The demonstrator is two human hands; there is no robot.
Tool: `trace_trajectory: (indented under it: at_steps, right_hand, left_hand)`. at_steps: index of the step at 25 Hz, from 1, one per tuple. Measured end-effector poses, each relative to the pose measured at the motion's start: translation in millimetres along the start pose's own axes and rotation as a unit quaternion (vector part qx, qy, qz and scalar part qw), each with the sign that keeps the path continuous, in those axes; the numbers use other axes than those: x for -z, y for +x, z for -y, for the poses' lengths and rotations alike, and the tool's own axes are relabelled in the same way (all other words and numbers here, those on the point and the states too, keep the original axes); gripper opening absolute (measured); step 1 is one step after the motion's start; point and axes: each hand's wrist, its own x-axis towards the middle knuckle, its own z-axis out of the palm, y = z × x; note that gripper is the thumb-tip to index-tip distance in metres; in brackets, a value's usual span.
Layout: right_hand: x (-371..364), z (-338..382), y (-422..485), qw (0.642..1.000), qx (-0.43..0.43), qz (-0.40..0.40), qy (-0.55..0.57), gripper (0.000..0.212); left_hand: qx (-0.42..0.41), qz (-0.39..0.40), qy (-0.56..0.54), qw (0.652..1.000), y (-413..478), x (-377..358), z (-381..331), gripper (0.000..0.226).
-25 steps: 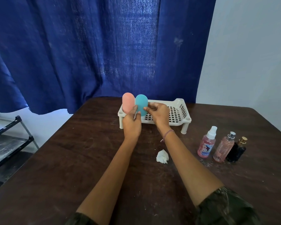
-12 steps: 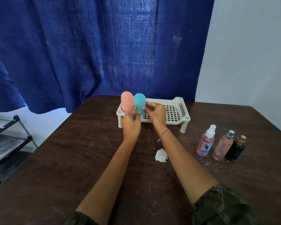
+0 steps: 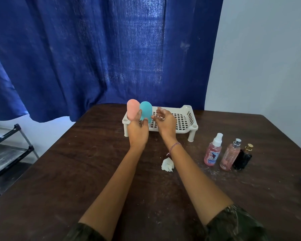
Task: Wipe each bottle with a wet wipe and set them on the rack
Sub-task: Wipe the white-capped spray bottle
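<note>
We had both arms out at the rack [image 3: 187, 109]: left hand [image 3: 137, 131] grip curled round the teal bottle [image 3: 145, 110], right hand [image 3: 165, 122] grip open, fingers spread beside it.

Looking like a room in a home: blue curtain [image 3: 111, 58] hanging across the far side, pale wall [image 3: 268, 58] showing at right. Worn dark wooden table [image 3: 76, 171] carrying spray bottles [image 3: 212, 151] near right, black metal shelf unit [image 3: 7, 153] standing at left.
</note>
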Motion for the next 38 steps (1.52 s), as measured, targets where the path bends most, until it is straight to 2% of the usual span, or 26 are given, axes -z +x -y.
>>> trace_trajectory:
  at_steps: [5, 10, 15, 18, 22, 25, 28, 31, 33, 35, 38]
  right_hand:
    - [20.8, 6.5, -19.5, 1.0, 0.021, -0.016, 0.014, 0.043]
    - [50.2, 18.5, -42.7, 0.996, 0.075, -0.034, -0.013, 0.04]
    - [97.9, 22.3, -58.8, 0.96, 0.186, -0.083, -0.19, 0.032]
    - [131.9, 20.8, -58.7, 0.933, 0.21, -0.082, -0.282, 0.026]
    - [177.5, 18.4, -57.3, 0.918, 0.157, -0.054, -0.359, 0.02]
    - [203.1, 14.7, -60.0, 0.931, 0.1, -0.023, -0.35, 0.018]
    - [206.9, 16.8, -58.1, 0.909, 0.088, 0.04, -0.406, 0.02]
    - [205.1, 15.3, -54.3, 0.894, 0.038, 0.095, -0.436, 0.025]
    - [204.5, 7.9, -54.7, 0.907, 0.023, 0.083, -0.413, 0.022]
    - [203.2, 2.0, -58.6, 0.925, 0.043, 0.043, -0.375, 0.02]
    - [201.4, 2.9, -58.3, 0.927, 0.038, 0.049, -0.369, 0.022]
  left_hand:
    - [-0.02, -0.003, -0.005, 1.0, -15.7, -6.0, -7.9, 0.043]
    - [-0.036, 0.038, -0.029, 0.998, -42.3, -13.1, -24.8, 0.042]
    - [-0.076, 0.096, -0.041, 0.992, -71.0, -27.1, -44.8, 0.04]
    - [-0.091, 0.131, -0.039, 0.986, -88.7, -41.5, -53.6, 0.037]
    - [-0.089, 0.181, -0.054, 0.978, -108.0, -64.1, -62.4, 0.035]
    - [-0.095, 0.213, -0.047, 0.971, -115.0, -78.6, -66.1, 0.037]
    - [-0.106, 0.239, -0.033, 0.965, -116.7, -86.7, -64.9, 0.038]
    - [-0.104, 0.256, -0.02, 0.961, -117.5, -90.5, -61.5, 0.039]
    - [-0.089, 0.264, -0.016, 0.96, -117.2, -91.9, -59.1, 0.042]
    - [-0.084, 0.269, -0.021, 0.959, -116.0, -92.2, -55.8, 0.044]
    - [-0.096, 0.271, -0.018, 0.958, -110.3, -88.9, -52.9, 0.043]
